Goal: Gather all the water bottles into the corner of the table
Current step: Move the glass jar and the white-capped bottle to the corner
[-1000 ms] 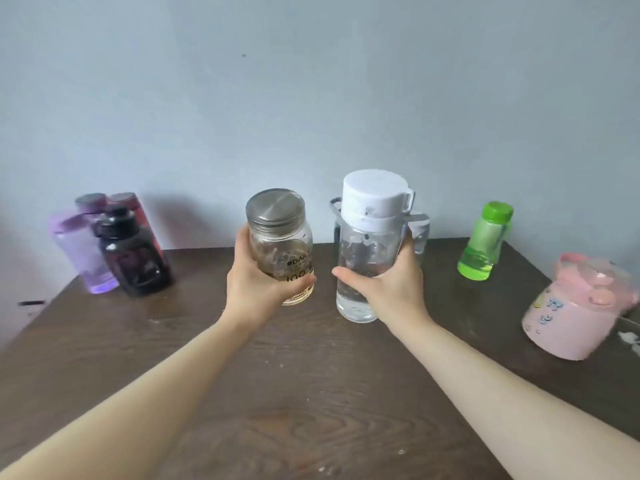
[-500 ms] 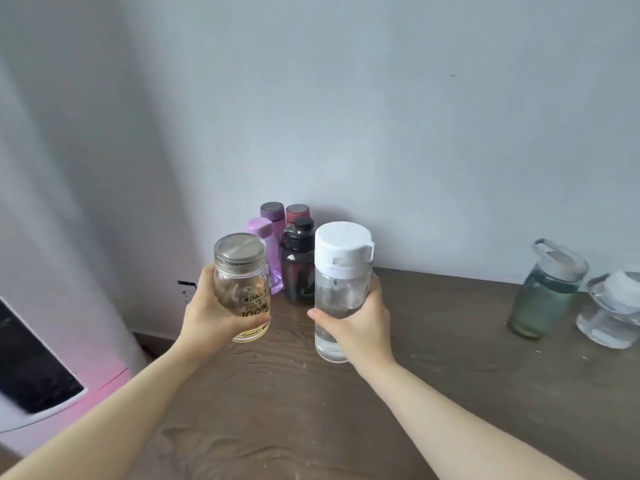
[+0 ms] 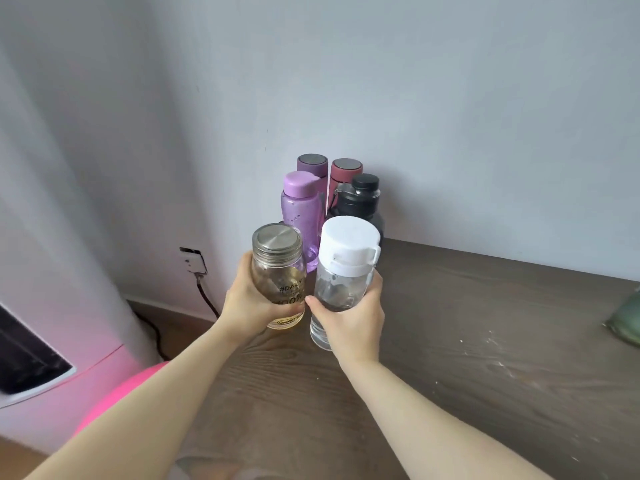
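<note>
Two bottles held upright near the table corner

The left hand [image 3: 247, 303] wraps a glass jar [image 3: 278, 277] with a metal lid; the right hand [image 3: 349, 317] grips a clear bottle [image 3: 341, 282] with a white cap. Both stand vertical, lids up, side by side. Just behind, four bottles cluster in the corner of the table [image 3: 485, 341]: lilac [image 3: 299, 206], purple [image 3: 312, 165], red [image 3: 346, 169], black [image 3: 360, 199].

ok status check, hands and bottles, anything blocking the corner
Left hand shut on glass jar; right hand shut on white-capped bottle. Both near the corner cluster. Nothing blocking the open table in front of it.
</note>
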